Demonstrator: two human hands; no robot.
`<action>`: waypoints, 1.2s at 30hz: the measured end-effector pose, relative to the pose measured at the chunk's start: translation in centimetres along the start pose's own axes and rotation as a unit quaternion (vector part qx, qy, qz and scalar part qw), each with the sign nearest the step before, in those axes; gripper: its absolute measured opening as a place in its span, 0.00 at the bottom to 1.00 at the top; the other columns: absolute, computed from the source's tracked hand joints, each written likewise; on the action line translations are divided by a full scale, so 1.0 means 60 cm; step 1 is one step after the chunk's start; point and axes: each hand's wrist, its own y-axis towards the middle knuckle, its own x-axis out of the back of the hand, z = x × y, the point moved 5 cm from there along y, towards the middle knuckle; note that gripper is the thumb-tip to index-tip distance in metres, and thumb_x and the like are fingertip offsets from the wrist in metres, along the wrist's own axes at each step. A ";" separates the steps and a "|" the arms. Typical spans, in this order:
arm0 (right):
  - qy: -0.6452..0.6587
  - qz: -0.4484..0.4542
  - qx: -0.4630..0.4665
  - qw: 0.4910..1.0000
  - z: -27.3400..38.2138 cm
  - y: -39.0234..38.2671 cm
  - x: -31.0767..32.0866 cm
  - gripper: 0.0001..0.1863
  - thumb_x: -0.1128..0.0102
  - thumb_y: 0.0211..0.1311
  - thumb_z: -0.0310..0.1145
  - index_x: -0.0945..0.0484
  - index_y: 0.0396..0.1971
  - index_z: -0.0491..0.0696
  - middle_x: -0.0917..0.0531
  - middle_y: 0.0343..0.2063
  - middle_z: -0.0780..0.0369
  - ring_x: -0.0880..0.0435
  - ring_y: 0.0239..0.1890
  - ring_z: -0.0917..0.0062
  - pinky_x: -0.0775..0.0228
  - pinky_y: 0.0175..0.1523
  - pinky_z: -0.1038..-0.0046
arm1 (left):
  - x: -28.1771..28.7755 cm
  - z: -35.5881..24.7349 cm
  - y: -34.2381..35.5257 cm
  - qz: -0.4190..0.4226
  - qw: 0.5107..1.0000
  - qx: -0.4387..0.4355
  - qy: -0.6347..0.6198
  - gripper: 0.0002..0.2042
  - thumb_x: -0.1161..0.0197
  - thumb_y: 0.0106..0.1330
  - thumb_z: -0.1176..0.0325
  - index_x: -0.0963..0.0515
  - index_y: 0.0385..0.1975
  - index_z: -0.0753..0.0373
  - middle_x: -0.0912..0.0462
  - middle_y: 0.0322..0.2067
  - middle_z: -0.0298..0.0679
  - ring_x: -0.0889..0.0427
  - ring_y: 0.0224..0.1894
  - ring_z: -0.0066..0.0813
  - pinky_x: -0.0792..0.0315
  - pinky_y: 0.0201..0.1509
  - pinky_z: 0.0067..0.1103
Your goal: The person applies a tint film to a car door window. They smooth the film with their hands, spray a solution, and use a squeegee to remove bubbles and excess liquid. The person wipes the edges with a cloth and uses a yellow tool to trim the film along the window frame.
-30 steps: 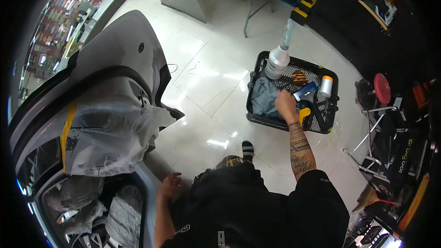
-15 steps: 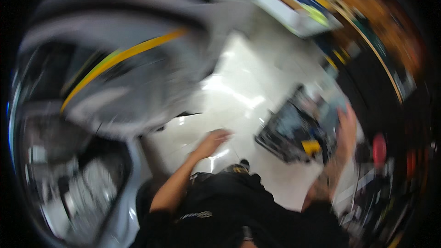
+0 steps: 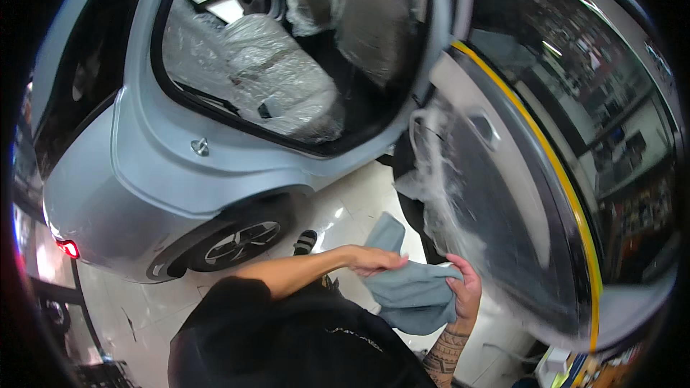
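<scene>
Pointing rightward, left hand (image 3: 379, 259) pinches grey cloth (image 3: 413, 300), right hand (image 3: 467, 289) curled around its edge.

Grey-blue limp fabric cloth (image 3: 413, 303) | creased, loosely draped | gripped between left hand (image 3: 377, 259) and right hand (image 3: 467, 289) | one flap juts past left hand
</scene>
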 end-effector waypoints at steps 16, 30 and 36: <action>-0.488 0.474 0.285 0.675 -0.626 1.066 -0.908 0.19 0.47 0.54 0.30 0.24 0.48 0.48 0.27 0.53 0.51 0.29 0.55 0.58 0.38 0.60 0.62 | 0.498 0.283 -0.270 -0.372 0.926 0.063 -0.002 0.21 0.39 0.60 0.61 0.28 0.51 0.65 0.26 0.51 0.47 0.27 0.52 0.40 0.34 0.56 0.30; -0.675 0.468 0.449 0.353 -0.668 1.234 -0.955 0.13 0.42 0.52 0.38 0.22 0.40 0.60 0.26 0.48 0.57 0.26 0.49 0.62 0.29 0.47 0.61 | 0.557 0.266 -0.297 -0.521 0.853 0.027 -0.031 0.25 0.37 0.56 0.64 0.30 0.54 0.61 0.26 0.48 0.50 0.26 0.49 0.44 0.31 0.52 0.31; -0.686 0.348 0.485 0.416 -0.443 1.251 -0.874 0.11 0.49 0.60 0.39 0.19 0.31 0.53 0.20 0.36 0.60 0.21 0.40 0.66 0.38 0.53 0.53 | 0.628 0.153 -0.327 -0.478 0.875 -0.016 0.079 0.26 0.36 0.54 0.65 0.32 0.55 0.60 0.26 0.46 0.51 0.26 0.48 0.45 0.30 0.50 0.32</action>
